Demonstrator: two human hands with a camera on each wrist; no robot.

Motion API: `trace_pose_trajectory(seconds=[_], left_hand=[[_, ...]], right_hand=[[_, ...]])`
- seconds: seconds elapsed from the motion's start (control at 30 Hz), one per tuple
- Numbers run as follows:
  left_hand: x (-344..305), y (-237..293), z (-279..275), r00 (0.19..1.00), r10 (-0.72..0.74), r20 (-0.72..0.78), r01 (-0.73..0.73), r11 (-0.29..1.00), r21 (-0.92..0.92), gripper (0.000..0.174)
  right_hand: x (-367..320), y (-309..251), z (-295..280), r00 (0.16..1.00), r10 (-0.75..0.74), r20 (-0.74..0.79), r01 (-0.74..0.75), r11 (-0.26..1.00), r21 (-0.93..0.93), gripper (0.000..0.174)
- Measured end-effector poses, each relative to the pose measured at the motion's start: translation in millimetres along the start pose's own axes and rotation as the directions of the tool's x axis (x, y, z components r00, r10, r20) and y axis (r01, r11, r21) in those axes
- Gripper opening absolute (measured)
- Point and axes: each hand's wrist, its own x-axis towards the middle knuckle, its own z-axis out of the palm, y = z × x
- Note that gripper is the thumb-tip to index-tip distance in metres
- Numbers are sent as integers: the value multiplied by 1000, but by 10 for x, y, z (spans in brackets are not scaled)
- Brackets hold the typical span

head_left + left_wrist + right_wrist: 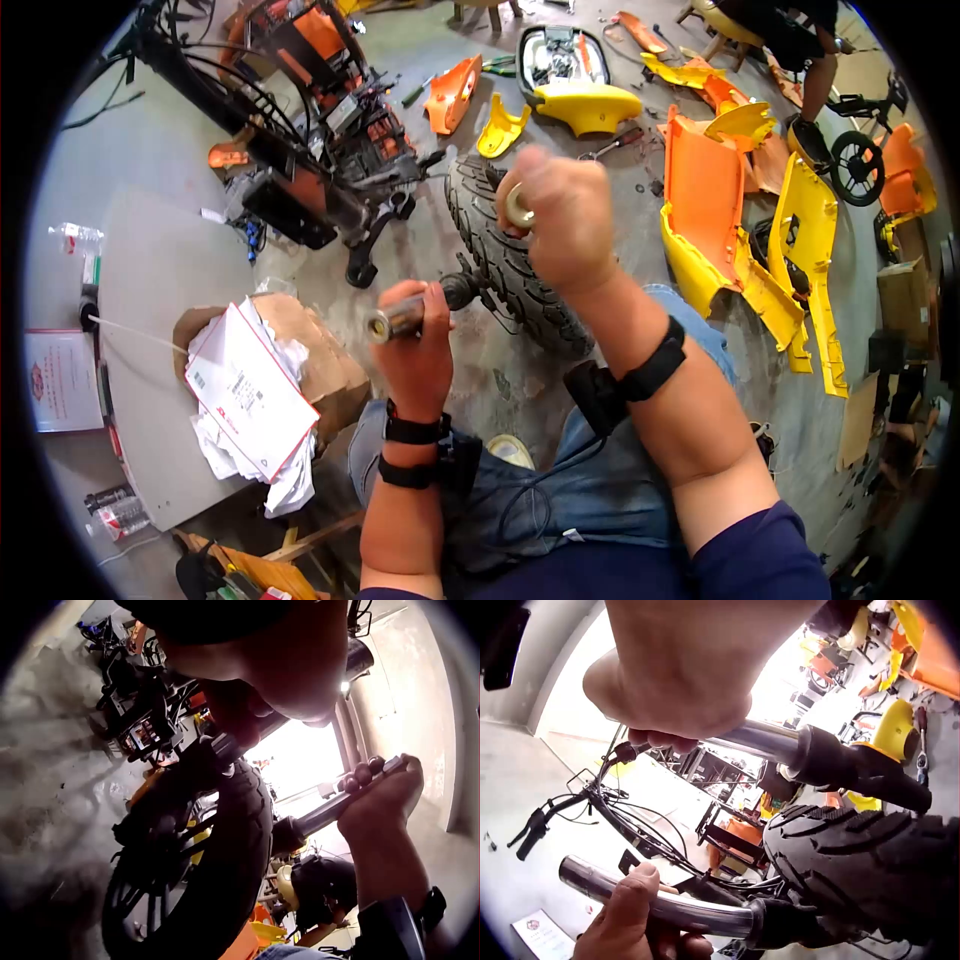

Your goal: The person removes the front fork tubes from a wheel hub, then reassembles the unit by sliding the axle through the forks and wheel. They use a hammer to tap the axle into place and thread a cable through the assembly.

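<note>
A front fork with two shiny metal tubes straddles a knobbly black tyre (510,260), its tube ends pointing up towards the person. My left hand (415,355) grips the left fork tube (400,318) below its open end, with fingers and thumb wrapped round it. Around the upper end of the right fork tube (769,741) my right hand (572,215) is closed; its ring-like end (519,206) shows beside the fingers. Dark lower fork legs (829,761) run down from both tubes beside the wheel. Spokes of the wheel (161,892) appear in the left wrist view.
A partly stripped scooter frame (300,170) stands ahead on the left. Orange and yellow body panels (705,200) lie at the right. A cardboard box (330,370) stuffed with paper sits by the grey table (150,400). Another person's leg (818,85) is at the far right.
</note>
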Motion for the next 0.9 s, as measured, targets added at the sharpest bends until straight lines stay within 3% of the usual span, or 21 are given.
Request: trace_pose_trajectory(seconds=[0.03, 0.1, 0.17, 0.23, 0.27, 0.3, 0.33, 0.37, 0.43, 0.5, 0.57, 0.6, 0.63, 0.73, 0.9], left_hand=[[-25, -20, 27, 999, -44, 23, 46, 997, -61, 16], [-14, -238, 10, 990, -76, 115, 89, 990, -106, 18], [35, -422, -53, 957, -195, 215, 204, 979, -23, 25], [113, -730, -106, 873, -400, 280, 453, 877, -159, 27], [123, -885, -121, 869, -403, 288, 457, 877, -150, 27], [126, -1024, -126, 842, -450, 297, 523, 814, -252, 28], [133, -1051, -111, 814, -493, 307, 578, 735, -354, 30], [117, -1073, -110, 813, -494, 307, 580, 735, -353, 30], [82, -1017, -94, 679, -674, 290, 728, 567, -385, 26], [92, -1194, -134, 640, -728, 246, 745, 509, -432, 30], [116, -1280, -129, 611, -770, 187, 677, 385, -627, 36], [150, -1259, -156, 570, -773, 279, 709, 291, -643, 43], [141, -1252, -130, 611, -718, 334, 686, 268, -676, 40], [187, -1361, -127, 599, -718, 354, 708, 268, -654, 39], [139, -1674, -364, 558, -765, 320, 804, 403, -438, 36]], right_hand=[[49, 76, 102, 975, -213, -58, 219, 970, 105, 47], [52, 179, 85, 939, -332, 84, 343, 915, -215, 38], [-19, 237, 148, 900, -389, 198, 435, 835, -338, 31], [-123, 336, 243, 905, -360, 227, 422, 828, -369, 31], [-153, 389, 293, 896, -350, 274, 436, 811, -391, 32], [-164, 453, 342, 882, -341, 324, 456, 790, -410, 34], [-172, 530, 406, 888, -329, 322, 446, 790, -422, 37], [-179, 610, 463, 888, -328, 321, 444, 791, -422, 37], [-178, 723, 581, 880, -289, 377, 445, 782, -437, 39], [-232, 841, 780, 872, -260, 415, 441, 786, -434, 42], [-336, 957, 982, 846, -242, 476, 448, 808, -384, 45], [-406, 1007, 1066, 833, -203, 515, 435, 815, -382, 46], [-470, 1071, 1144, 835, -201, 513, 428, 823, -374, 46], [-636, 1183, 1317, 808, -108, 579, 390, 835, -389, 48], [-879, 1336, 1457, 787, -7, 617, 310, 869, -385, 41]])
